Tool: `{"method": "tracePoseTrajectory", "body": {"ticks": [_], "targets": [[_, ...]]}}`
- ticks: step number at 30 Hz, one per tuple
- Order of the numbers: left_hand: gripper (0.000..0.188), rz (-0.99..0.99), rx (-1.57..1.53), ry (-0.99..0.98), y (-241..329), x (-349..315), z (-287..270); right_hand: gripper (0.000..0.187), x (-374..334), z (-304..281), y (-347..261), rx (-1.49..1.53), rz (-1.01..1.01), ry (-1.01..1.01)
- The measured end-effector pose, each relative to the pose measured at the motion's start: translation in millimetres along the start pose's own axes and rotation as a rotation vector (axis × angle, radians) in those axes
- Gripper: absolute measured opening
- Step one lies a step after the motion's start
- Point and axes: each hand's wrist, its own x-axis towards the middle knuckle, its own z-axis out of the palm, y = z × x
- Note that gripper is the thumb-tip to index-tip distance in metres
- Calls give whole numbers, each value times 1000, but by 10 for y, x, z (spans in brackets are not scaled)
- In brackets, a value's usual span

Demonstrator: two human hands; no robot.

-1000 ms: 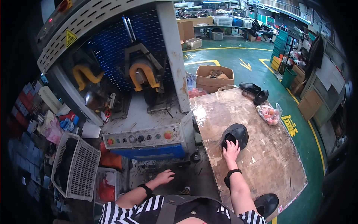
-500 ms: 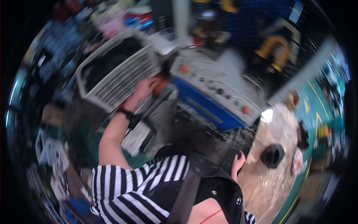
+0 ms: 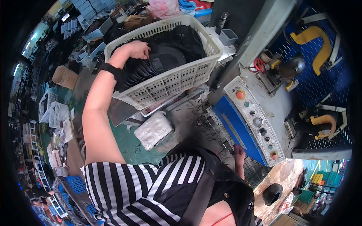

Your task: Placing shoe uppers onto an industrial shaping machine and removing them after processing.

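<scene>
Lying just beside L fingers [image 3: 145,52], blk soles [image 3: 164,59] in basket [image 3: 169,87]

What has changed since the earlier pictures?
The left grip moved left, from in front of the machine to over black pieces in the white basket; contact is unclear. The right grip came off the black shoe, moving left off the table. The shoe stayed on the table.
</scene>
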Motion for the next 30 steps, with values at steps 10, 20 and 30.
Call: {"method": "tracePoseTrajectory", "body": {"ticks": [10, 20, 30], "targets": [[19, 474, -201, 551, 466, 241, -826, 18, 442, 419, -1441, 32, -141, -218], [13, 665, -890, 115, 3154, 384, -1267, 37, 510, -470, -3606, 108, -763, -77], [27, 714, -1328, 115, 3880, 1628, -1568, 29, 1291, -1382, -3495, 910, -341, -90]]}}
